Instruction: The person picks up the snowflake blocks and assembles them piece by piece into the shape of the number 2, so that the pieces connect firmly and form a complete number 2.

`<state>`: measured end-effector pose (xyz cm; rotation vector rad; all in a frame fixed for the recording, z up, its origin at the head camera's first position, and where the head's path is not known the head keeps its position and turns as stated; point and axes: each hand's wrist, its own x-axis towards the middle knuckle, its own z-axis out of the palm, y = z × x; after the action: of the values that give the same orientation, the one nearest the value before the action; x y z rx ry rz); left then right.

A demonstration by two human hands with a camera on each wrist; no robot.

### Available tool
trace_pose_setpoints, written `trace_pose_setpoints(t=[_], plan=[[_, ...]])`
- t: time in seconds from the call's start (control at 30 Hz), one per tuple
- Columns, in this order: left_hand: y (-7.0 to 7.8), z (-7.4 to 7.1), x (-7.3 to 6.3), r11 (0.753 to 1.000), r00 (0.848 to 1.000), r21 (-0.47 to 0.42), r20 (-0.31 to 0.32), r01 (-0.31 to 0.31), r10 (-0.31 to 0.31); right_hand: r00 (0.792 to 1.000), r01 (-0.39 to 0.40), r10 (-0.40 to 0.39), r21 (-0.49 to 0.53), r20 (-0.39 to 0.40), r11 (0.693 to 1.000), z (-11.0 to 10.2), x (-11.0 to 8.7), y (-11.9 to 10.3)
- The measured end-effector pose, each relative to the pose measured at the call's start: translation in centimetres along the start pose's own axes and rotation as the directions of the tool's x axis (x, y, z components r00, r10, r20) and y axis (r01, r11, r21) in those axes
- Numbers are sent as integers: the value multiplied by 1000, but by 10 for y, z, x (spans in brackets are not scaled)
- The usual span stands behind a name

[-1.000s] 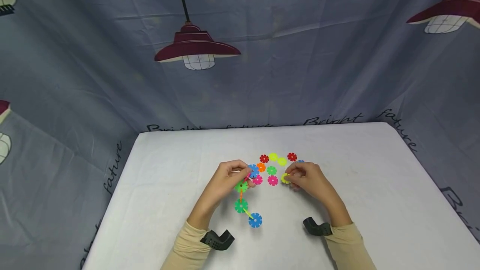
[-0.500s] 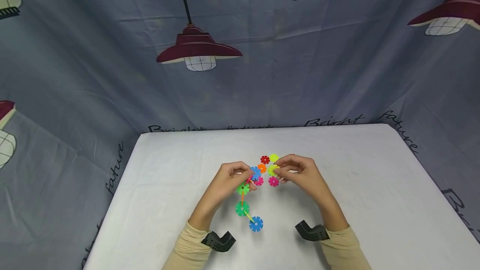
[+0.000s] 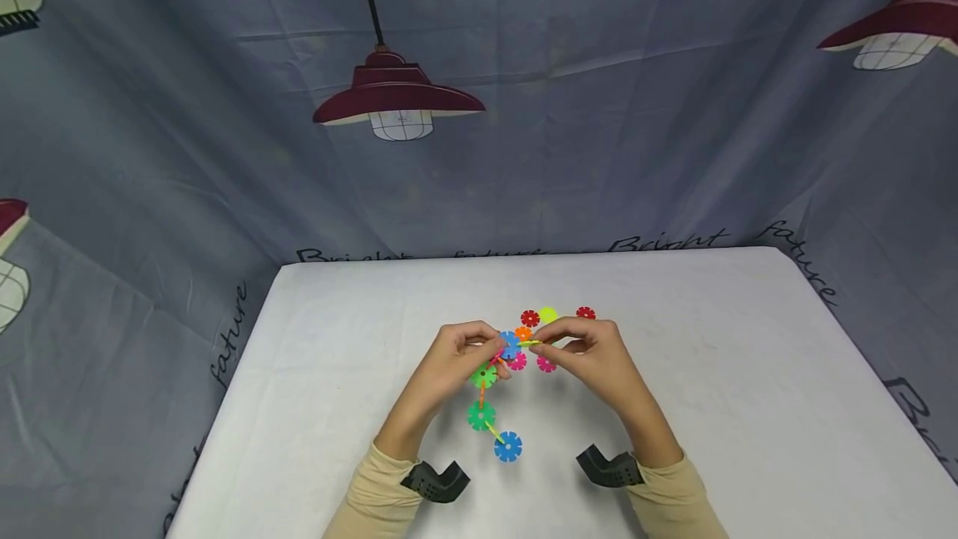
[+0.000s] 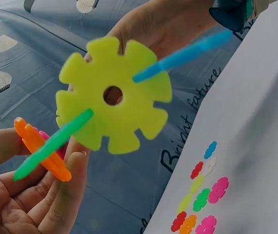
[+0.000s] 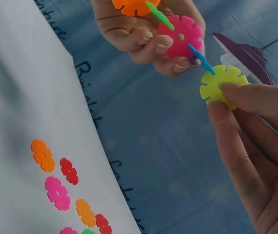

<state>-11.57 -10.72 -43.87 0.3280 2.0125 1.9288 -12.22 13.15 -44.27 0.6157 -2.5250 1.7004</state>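
Left hand (image 3: 460, 354) pinches upper end of notched-disc chain (image 3: 482, 395); light-green disc (image 3: 484, 377) below hand, then darker green disc (image 3: 481, 416), lower blue disc (image 3: 508, 447) at bottom; upper blue disc (image 3: 511, 346) at left thumb; edge-on yellow disc (image 3: 527, 343) against its right rim, slotted in or merely touching, cannot tell; beyond, flat on white tabletop (image 3: 674, 298), loose orange disc (image 3: 523, 333), red disc (image 3: 530, 318), loose yellow disc (image 3: 548, 314); right hand (image 3: 590, 354) pinches edge-on yellow disc between thumb and forefinger

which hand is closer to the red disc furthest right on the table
Right. The right hand is just on the near side of that red disc; the left hand is well off to its left.
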Motion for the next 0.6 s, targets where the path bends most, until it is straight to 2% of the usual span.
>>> trace_pose_setpoints(t=[0.13, 0.33, 0.43, 0.6], plan=[[0, 0, 0, 1000, 1000, -11, 3, -15, 15, 994, 102, -104, -74, -29, 992, 3, 0, 1], [-1, 0, 0, 998, 998, -34, -15, -56, 55, 963, 258, -265, -105, -56, 960, 9, 1, 3], [-1, 0, 0, 995, 996, -59, -22, -84, 82, 955, 280, -286, -81, -78, 956, 12, 1, 3], [-2, 1, 2, 990, 995, -102, -30, -96, 93, 955, 272, -276, -56, -104, 961, 17, -1, 3]])
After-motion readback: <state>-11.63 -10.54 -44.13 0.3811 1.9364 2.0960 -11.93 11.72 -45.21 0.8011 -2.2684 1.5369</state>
